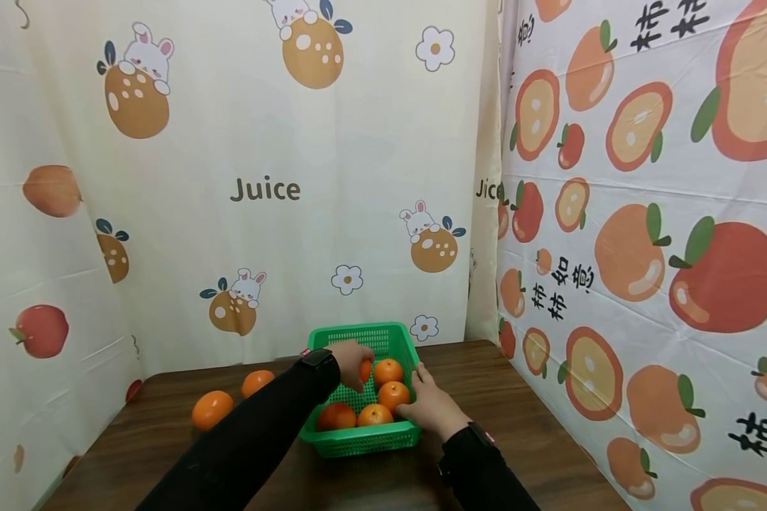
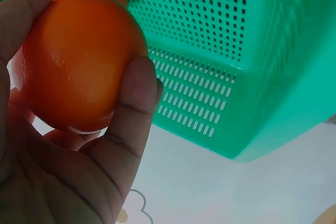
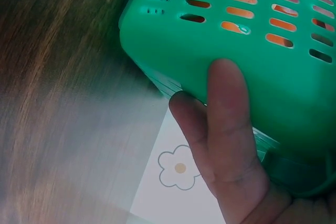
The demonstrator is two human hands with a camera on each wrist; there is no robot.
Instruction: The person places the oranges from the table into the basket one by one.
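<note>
My left hand (image 1: 350, 360) reaches into the green plastic basket (image 1: 366, 438) and holds an orange (image 2: 79, 61), with thumb and fingers curled round its sides. In the left wrist view this orange covers part of other oranges behind it. Several oranges (image 1: 375, 414) lie in the near and right parts of the basket. My right hand (image 1: 436, 406) is at the basket's right side, its thumb over the rim and its fingers along the outer wall. In the right wrist view, two fingers (image 3: 228, 108) lie against the green wall; the thumb is hidden there.
On the dark wooden table (image 1: 498, 426), two more oranges (image 1: 212, 410) rest left of the basket, partly beside my left sleeve (image 1: 243, 433). Close behind the basket hangs a cream printed curtain (image 1: 371, 213). Another fruit-print cloth (image 1: 613, 284) borders the right side.
</note>
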